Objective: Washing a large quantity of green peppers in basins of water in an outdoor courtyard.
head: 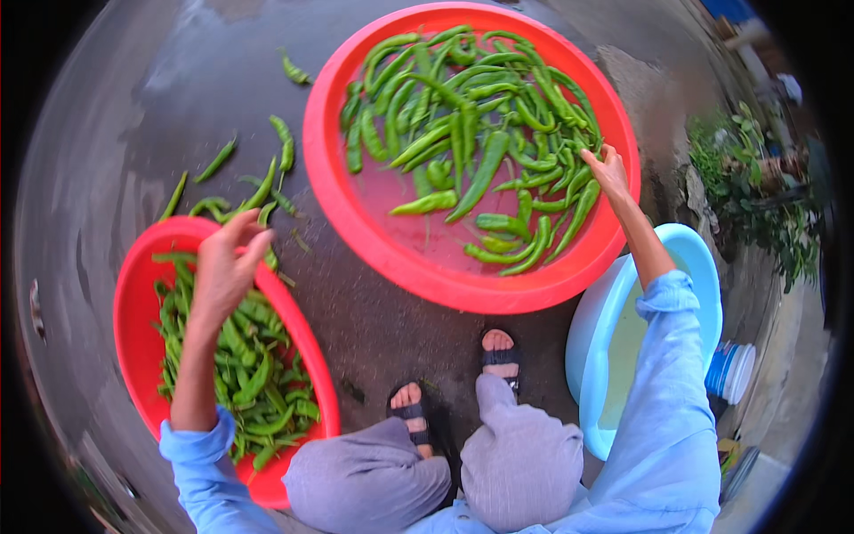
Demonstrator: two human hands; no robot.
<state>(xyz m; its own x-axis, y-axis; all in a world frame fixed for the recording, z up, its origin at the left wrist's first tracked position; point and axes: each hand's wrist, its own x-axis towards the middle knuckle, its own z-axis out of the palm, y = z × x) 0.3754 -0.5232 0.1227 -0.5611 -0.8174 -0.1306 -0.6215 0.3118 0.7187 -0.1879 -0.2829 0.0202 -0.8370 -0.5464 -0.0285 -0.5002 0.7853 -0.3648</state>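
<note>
A large red basin (400, 263) in front of me holds long green peppers (490, 167) in shallow water. At its right side, my right hand (607, 173) has its fingertips against the peppers by the inner wall; whether they grip one is unclear. My left hand (227, 270) is raised over a second red basin (137, 320) at my left, thumb and fingers apart, with no pepper visible in it. Green peppers (257, 380) are piled inside that basin. Several more, among them a loose pepper (217, 160), lie on the wet ground beyond its rim.
A light blue tub (590, 374) with cloudy liquid stands under my right forearm. Behind it is a blue and white bucket (730, 374). Leafy plants (747, 173) grow at the right. My sandaled feet (500, 354) rest on dark wet pavement (353, 320) between the basins.
</note>
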